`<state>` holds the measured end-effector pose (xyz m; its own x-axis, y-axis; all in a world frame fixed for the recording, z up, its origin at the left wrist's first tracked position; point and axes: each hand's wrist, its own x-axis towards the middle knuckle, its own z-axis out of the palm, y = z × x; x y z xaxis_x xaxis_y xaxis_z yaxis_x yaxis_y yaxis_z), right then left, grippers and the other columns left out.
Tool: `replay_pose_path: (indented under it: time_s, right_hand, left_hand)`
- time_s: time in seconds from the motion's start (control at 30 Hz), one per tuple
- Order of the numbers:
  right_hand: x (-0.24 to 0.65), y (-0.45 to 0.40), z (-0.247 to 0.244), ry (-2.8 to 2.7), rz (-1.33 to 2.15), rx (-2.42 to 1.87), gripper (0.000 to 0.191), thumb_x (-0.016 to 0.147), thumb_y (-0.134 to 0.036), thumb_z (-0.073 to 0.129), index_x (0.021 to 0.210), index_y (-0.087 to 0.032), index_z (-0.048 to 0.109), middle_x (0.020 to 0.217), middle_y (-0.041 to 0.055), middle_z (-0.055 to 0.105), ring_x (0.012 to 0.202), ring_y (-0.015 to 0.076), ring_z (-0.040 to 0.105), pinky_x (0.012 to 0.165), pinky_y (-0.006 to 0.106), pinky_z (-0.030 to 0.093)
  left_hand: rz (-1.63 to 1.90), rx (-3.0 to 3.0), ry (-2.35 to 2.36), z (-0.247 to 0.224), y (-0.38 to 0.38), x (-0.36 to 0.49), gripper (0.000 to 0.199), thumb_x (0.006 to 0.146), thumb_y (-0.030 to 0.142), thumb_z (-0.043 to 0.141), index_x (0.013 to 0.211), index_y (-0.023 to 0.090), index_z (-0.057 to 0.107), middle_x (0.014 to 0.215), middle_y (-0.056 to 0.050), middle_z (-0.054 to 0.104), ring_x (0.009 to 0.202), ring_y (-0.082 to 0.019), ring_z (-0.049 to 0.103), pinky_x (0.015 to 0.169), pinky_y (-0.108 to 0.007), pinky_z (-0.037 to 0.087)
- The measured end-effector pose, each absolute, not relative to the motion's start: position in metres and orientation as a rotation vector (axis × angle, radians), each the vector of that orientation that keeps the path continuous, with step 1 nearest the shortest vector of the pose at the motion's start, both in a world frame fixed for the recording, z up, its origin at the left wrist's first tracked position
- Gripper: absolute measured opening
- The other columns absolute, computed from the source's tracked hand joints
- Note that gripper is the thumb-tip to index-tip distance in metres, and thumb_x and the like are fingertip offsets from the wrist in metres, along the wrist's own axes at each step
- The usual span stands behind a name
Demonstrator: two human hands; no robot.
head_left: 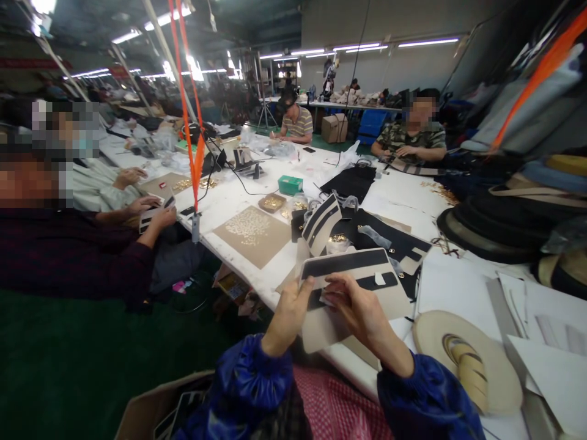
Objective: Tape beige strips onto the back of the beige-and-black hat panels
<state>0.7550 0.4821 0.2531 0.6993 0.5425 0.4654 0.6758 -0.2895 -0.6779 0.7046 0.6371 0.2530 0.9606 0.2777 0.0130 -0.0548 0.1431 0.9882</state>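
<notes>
A flat beige panel with black stripes point(398, 299) is tilted up over the table edge in front of me. My left hand point(288, 311) grips its left side, thumb on the face and the other fingers hidden behind. The fingertips of my right hand point(362, 308) are drawn together over a black stripe; a small pale bit shows at them, too small to name. On the lower black stripe sits a small white patch point(380, 278). Just behind stands another striped piece point(322, 225), curved and upright. Black and beige bag parts point(385, 235) with gold fittings lie beyond it.
Many small pale pieces lie on a brown board point(252, 235). Nearby are a tray of gold parts point(272, 203) and a green box point(290, 184). At right rests a large tape roll point(468, 360). Orange straps point(186, 104) hang at left. Co-workers sit around the white table point(220, 214).
</notes>
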Motion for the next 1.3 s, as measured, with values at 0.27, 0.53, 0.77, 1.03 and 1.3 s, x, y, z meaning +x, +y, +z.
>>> replay_pose_path:
  time_s: [0.27, 0.53, 0.77, 1.03, 1.3]
  right_hand:
    - [0.748, 0.485, 0.265, -1.229, -0.597, -2.226, 0.022, 0.097, -0.015, 0.04, 0.115, -0.016, 0.052, 0.092, 0.0084, 0.07, 0.078, 0.0185, 0.069, 0.066, 0.027, 0.057]
    - [0.736, 0.485, 0.274, -1.147, -0.605, -2.25, 0.033, 0.096, -0.02, 0.047, 0.129, -0.019, 0.049, 0.101, 0.0072, 0.071, 0.08, 0.0182, 0.07, 0.063, 0.026, 0.057]
    - [0.731, 0.483, 0.267, -0.912, -0.562, -2.34, 0.034, 0.093, -0.022, 0.053, 0.126, -0.015, 0.047, 0.091, 0.006, 0.072, 0.07, 0.0194, 0.071, 0.055, 0.027, 0.056]
    - [0.728, 0.471, 0.271, -0.49, -0.44, -2.591, 0.056, 0.085, -0.034, 0.063, 0.136, -0.02, 0.042, 0.106, 0.0112, 0.064, 0.064, 0.0205, 0.067, 0.047, 0.031, 0.051]
    - [0.74, 0.463, 0.271, -0.666, -0.266, -2.42, 0.032, 0.09, -0.049, 0.055, 0.103, -0.021, 0.064, 0.096, 0.0066, 0.068, 0.084, 0.0251, 0.067, 0.07, 0.038, 0.053]
  left_hand:
    - [0.098, 1.32, 0.146, 0.257, 0.632, 0.7, 0.046, 0.074, 0.023, 0.071, 0.117, 0.013, 0.06, 0.115, -0.009, 0.069, 0.105, -0.02, 0.063, 0.091, -0.028, 0.05]
    - [0.309, 1.576, 0.245, 0.258, 0.627, 0.703, 0.042, 0.072, 0.01, 0.058, 0.113, 0.012, 0.062, 0.108, -0.008, 0.071, 0.104, -0.021, 0.066, 0.091, -0.031, 0.052]
    - [0.3, 1.572, 0.198, 0.255, 0.621, 0.701, 0.045, 0.072, 0.008, 0.056, 0.116, 0.017, 0.062, 0.11, -0.005, 0.071, 0.102, -0.018, 0.067, 0.092, -0.03, 0.053]
    - [0.337, 1.715, 0.256, 0.256, 0.619, 0.7, 0.043, 0.073, 0.008, 0.054, 0.114, 0.017, 0.063, 0.105, -0.005, 0.073, 0.1, -0.019, 0.068, 0.089, -0.029, 0.054]
    - [0.408, 1.52, 0.299, 0.259, 0.627, 0.704, 0.037, 0.075, 0.015, 0.06, 0.112, 0.013, 0.061, 0.11, -0.008, 0.07, 0.106, -0.02, 0.064, 0.096, -0.03, 0.049]
